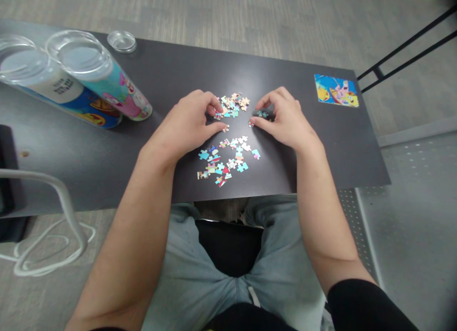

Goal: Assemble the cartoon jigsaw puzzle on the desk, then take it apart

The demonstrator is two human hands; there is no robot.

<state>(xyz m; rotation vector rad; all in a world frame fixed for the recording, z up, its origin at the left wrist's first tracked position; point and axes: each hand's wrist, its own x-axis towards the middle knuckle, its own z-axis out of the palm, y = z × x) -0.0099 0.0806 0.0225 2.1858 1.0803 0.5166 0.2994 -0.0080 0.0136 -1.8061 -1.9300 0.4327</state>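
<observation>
My left hand (191, 119) rests at the left side of a heap of small jigsaw puzzle pieces (233, 105). Its fingertips touch the heap, and its thumb tip is at a loose jigsaw piece (226, 128). Thumb and fingers stand apart. Across from it, my right hand (282, 115) is curved with a gap between thumb and index finger. Its thumb tip touches another jigsaw piece (251, 124), and blue jigsaw pieces (262, 114) lie partly hidden under the fingers. Nearer to me, several loose pieces (231, 163) are spread on the dark table (278, 174).
Two printed tubes with clear tops, one pink and blue (124, 95) and one dark blue (85, 105), stand at the left. Behind them lies a clear round lid (122, 41). A colourful picture card (336, 90) is at the far right. A white cable (67, 212) hangs at the left edge.
</observation>
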